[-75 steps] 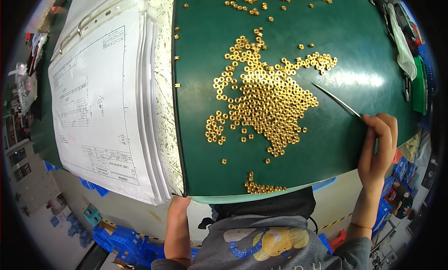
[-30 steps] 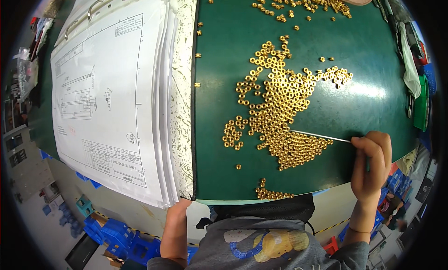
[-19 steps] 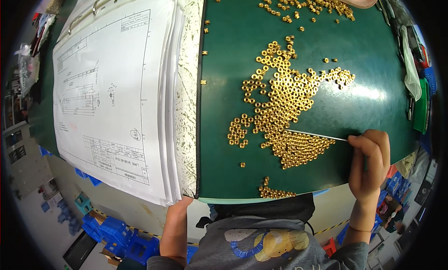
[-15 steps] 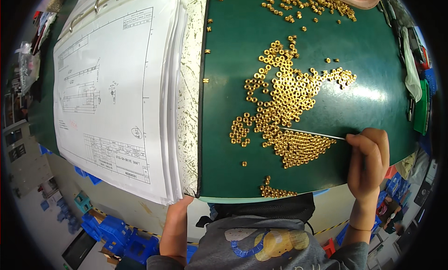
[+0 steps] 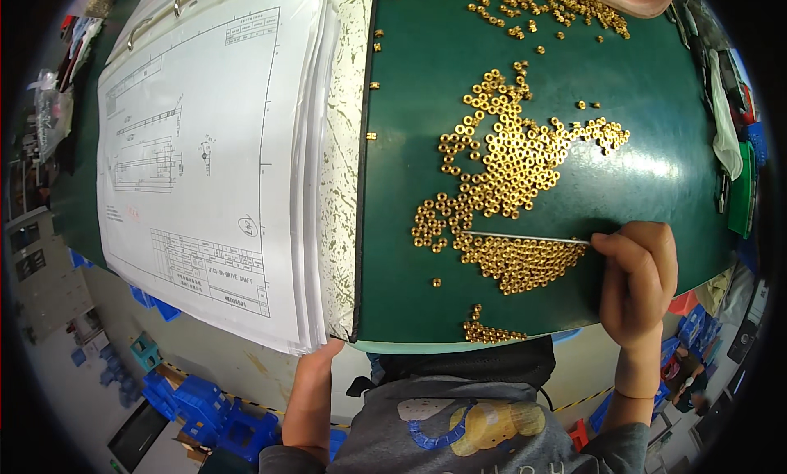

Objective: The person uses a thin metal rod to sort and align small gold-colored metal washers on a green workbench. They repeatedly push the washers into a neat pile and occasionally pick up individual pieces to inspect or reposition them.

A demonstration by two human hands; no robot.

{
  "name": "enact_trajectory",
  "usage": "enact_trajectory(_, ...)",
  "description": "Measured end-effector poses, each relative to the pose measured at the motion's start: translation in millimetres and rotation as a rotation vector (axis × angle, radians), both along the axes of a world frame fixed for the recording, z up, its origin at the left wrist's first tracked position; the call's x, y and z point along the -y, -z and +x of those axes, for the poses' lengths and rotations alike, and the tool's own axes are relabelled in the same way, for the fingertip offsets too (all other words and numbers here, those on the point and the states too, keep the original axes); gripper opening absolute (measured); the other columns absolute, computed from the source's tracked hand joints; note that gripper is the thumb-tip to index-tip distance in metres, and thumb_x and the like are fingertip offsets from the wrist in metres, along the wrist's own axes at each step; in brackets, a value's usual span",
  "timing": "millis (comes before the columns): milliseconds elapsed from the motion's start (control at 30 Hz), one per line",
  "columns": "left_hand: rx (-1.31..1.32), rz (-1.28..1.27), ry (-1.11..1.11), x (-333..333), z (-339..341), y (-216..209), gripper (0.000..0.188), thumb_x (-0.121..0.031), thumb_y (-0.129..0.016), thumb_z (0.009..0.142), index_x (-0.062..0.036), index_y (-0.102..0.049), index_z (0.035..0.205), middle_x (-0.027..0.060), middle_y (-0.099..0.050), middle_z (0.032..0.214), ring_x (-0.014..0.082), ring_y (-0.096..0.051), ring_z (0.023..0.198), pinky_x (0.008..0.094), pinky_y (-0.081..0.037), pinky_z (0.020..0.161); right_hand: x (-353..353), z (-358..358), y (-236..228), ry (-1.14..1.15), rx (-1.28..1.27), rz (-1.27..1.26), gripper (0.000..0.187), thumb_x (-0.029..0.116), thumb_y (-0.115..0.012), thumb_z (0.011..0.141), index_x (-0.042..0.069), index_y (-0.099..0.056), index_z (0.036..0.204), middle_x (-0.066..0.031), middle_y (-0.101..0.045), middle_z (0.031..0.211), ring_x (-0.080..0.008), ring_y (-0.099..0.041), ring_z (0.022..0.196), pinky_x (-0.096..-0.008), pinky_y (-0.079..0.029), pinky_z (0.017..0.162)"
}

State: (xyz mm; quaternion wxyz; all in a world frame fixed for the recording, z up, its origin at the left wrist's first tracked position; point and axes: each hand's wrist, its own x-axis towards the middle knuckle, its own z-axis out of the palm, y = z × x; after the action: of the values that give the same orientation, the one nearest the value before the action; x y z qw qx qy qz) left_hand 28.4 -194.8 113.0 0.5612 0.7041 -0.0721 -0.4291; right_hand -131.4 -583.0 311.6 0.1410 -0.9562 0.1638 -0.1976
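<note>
Pinched in my right hand (image 5: 635, 281) is a thin metal rod (image 5: 533, 237), reaching left across the table. It lies along the upper edge of a flat, closely packed patch of small brass ring-shaped pieces (image 5: 525, 261). Beyond the rod spreads a larger loose patch of the same brass pieces (image 5: 520, 167). Nearer me, a small cluster of them (image 5: 492, 335) sits by the table's front edge. My left hand (image 5: 328, 349) is at that edge beside the open binder's lower corner (image 5: 340, 331); its fingers are hidden.
Printed drawing sheets (image 5: 197, 179) in the ring binder cover the left of the green table (image 5: 410, 310). At the far right stands a pink tray (image 5: 648, 7), with more brass pieces beside it. A green bin (image 5: 742, 191) is at the right edge; blue crates (image 5: 197, 404) stand below left.
My right hand has moved slightly left with the rod, whose tip now reaches further left. A gap shows between the near patch and the larger one. The left hand stays at the edge.
</note>
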Motion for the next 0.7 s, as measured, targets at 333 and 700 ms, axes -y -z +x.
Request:
enact_trajectory(333, 0.037, 0.013, 0.027, -4.1, -2.7, 4.3, 0.038, -0.019, -0.063, 0.091, -0.0021, -0.056, 0.124, 0.0065, -0.061, 0.117, 0.0162, -0.06, 0.102, 0.0316, -0.05, 0.088, 4.2, 5.7, 0.1, -0.039, -0.005, -0.054, 0.032, -0.002, -0.061, 0.061, 0.003, -0.068, 0.092, -0.0081, -0.057, 0.082, -0.0243, -0.054, 0.069, -0.0343, -0.043, 0.06)
enact_trajectory(700, 0.257, 0.074, 0.131, -4.1, -2.9, 24.7, 0.037, -0.02, -0.062, 0.092, -0.0021, -0.056, 0.124, 0.0063, -0.061, 0.116, 0.0157, -0.061, 0.101, 0.0311, -0.051, 0.087, 4.7, 9.1, 2.5, -0.085, 0.035, -0.045, 0.031, 0.002, -0.061, 0.06, 0.002, -0.068, 0.09, -0.008, -0.057, 0.079, -0.0242, -0.054, 0.068, -0.0339, -0.043, 0.058)
